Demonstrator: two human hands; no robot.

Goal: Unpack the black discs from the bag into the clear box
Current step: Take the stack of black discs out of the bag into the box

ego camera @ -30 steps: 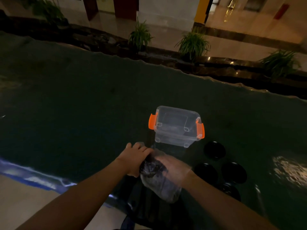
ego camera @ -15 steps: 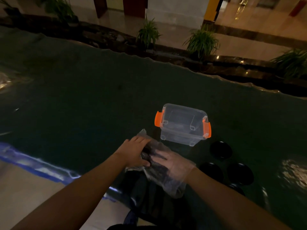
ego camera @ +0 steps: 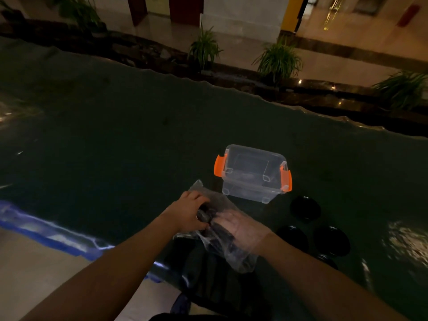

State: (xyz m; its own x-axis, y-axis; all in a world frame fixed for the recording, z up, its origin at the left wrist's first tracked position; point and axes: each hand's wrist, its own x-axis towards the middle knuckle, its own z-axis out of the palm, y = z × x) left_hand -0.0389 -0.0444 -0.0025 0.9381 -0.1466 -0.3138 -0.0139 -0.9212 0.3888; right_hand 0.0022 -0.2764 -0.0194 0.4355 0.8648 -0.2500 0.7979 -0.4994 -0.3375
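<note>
scene: dim light, dark green cloth (ego camera: 115, 135) over a table, my two bare arms reaching in from the near edge
left hand (ego camera: 188, 213): outside the bag, fingers curled down on its upper left part, pinching plastic over dark contents
right hand (ego camera: 238, 228): pushed inside the bag, seen through the plastic, palm down, fingers spread toward my left hand; can't tell if it has hold of a disc
bag (ego camera: 234, 253): clear crinkled plastic, lying at the near edge of the cloth, mouth around my right wrist, far corner sticking up just short of the box
bag contents: dark lumps between my two hands, count unreadable
box (ego camera: 253, 174): clear, no lid on, orange latch (ego camera: 219, 165) on its left end and another on its right; sits just beyond the bag, near the middle of the cloth; something dark shows low inside, can't say what
discs on cloth: four black ones to the right of my right arm, apart from the box; far one (ego camera: 305, 208), middle pair (ego camera: 293, 237) and (ego camera: 331, 240), near one (ego camera: 326, 260) partly hidden by my forearm
cloth right edge: bright glare patch (ego camera: 405, 239)
background: potted plants (ego camera: 279, 60) along a ledge beyond the far edge
</note>
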